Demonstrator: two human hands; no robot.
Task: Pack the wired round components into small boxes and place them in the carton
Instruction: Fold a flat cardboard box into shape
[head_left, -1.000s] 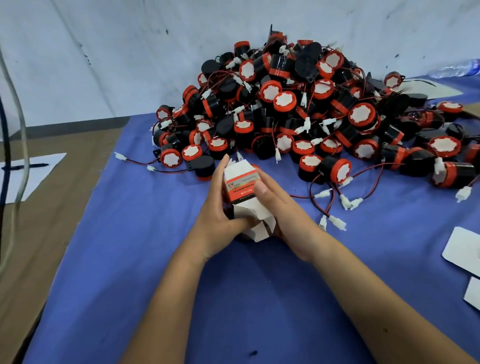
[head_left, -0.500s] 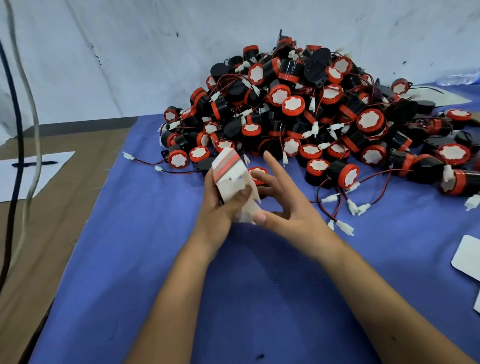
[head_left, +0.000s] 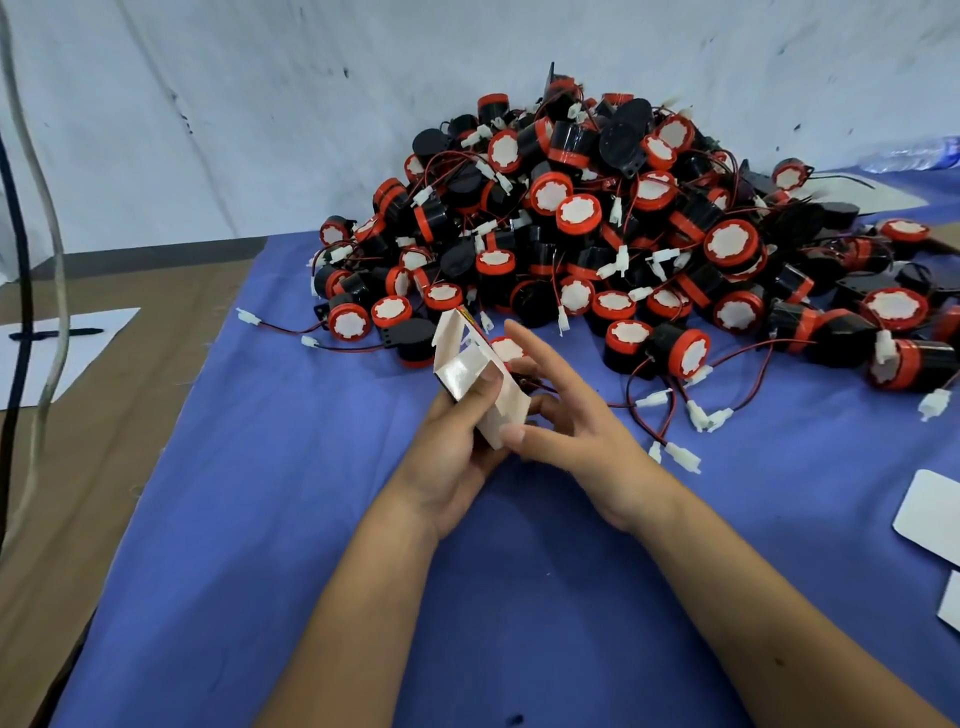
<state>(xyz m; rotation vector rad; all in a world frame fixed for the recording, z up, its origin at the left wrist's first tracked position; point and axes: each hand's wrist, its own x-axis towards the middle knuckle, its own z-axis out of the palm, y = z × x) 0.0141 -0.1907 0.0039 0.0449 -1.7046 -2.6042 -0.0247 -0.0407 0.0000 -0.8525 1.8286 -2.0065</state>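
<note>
From the head camera, the left hand (head_left: 457, 441) holds a small box (head_left: 475, 376) made of thin white card, with its thumb curled over the front and its fingers wrapped behind. The box is tilted, and its top flap stands open, showing a bit of red print near the edge. The right hand (head_left: 566, 415) is just beside the box with its fingers spread and loose; its thumb tip touches the bottom corner of the card. I cannot tell if a round part is already inside the box. Right behind the hands sits a big pile of round components (head_left: 597, 234) on a soft blue cloth (head_left: 291, 519). Each one is a short black drum with a red ring and a flat white sticker on its face. Thin red and black wires curl out of them and end in little white plastic plugs (head_left: 685, 457). At the right edge lie flat white cards (head_left: 930, 519) with rounded corners. On the left, the brown table (head_left: 104, 441) shows past the cloth, with a sheet of white paper (head_left: 57, 353) and a dark pen (head_left: 54, 333) on it. A rough white wall (head_left: 260, 104) stands behind.
</note>
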